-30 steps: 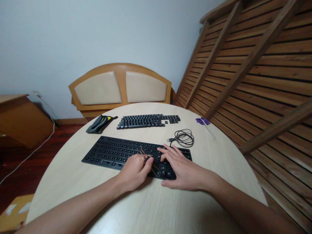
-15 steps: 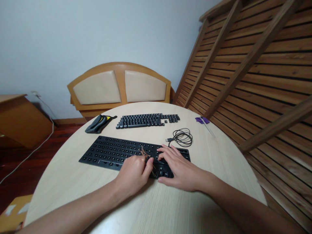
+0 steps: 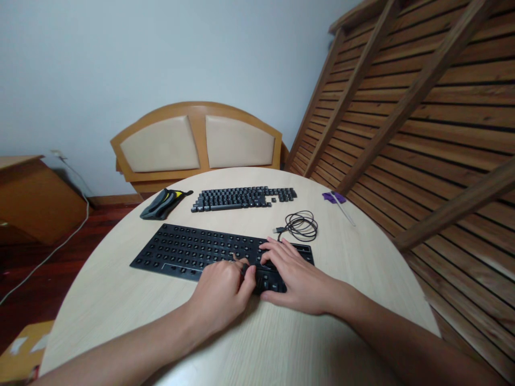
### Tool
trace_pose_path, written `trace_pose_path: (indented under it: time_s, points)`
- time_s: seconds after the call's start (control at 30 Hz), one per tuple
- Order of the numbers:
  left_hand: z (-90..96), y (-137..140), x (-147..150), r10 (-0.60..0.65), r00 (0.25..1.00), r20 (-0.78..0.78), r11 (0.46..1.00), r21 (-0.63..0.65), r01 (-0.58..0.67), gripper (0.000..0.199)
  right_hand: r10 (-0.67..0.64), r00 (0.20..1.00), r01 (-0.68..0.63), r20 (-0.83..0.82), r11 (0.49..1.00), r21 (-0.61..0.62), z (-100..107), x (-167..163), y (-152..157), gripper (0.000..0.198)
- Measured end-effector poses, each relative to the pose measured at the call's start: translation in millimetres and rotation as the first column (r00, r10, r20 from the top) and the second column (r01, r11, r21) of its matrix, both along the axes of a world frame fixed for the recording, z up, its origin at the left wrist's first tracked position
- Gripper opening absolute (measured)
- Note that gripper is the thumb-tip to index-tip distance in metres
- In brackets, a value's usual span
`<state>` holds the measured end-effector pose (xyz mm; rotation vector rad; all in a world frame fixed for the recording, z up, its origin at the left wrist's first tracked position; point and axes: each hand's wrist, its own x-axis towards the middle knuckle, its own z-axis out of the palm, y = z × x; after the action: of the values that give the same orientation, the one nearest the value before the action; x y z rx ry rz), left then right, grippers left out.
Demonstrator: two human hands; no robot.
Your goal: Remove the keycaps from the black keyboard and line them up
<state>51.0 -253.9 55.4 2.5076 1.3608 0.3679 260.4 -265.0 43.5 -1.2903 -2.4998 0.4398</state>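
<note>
A black keyboard (image 3: 181, 246) lies on the table at a slant, most of its keycaps off and its switches bare. A few caps remain at its lower right, near my hands. My left hand (image 3: 221, 281) is closed round what looks like a keycap puller (image 3: 240, 261), whose brownish end pokes out above the fist. Its lower end is hidden by my thumb, close to the keyboard's front edge. My right hand (image 3: 293, 276) rests over the keyboard's right part with fingers spread and the thumb at the front edge; it holds nothing.
Removed black keycaps (image 3: 231, 198) stand in rows behind the keyboard. A coiled USB cable (image 3: 301, 226) lies to the right. A dark pouch (image 3: 163, 205) sits at the left; a purple cloth (image 3: 333, 198) with a thin white stick (image 3: 346, 213) is at the right edge.
My left hand has shifted slightly down and right, and the puller in it has tilted, with less of its brownish end and wires showing. My right hand stays in place.
</note>
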Motion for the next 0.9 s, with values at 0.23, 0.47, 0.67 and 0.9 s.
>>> trace_pose_path:
  time_s: [0.23,0.47,0.67,0.9]
  points:
    - [0.1,2.3,-0.3,0.052,0.997,-0.053,0.998,0.022,-0.051,0.049,0.007,1.000,-0.007,0.005,1.000,-0.012,0.5,0.4,0.4,0.050]
    - [1.3,-1.1,-1.2,0.011,1.000,-0.004,1.000,-0.017,-0.011,0.046,0.006,1.000,-0.006,-0.007,1.000,-0.016,0.5,0.8,0.3,0.049]
    - [-0.1,-2.7,-1.4,-0.001,1.000,-0.002,1.000,-0.012,0.001,0.043,0.008,1.000,-0.008,-0.023,1.000,-0.003,0.0,-0.2,0.7,0.048]
    - [-2.9,-2.8,0.1,-0.027,1.000,-0.014,0.999,-0.033,0.027,0.044,0.008,1.000,-0.008,-0.030,1.000,0.002,-0.9,1.0,0.2,0.046]
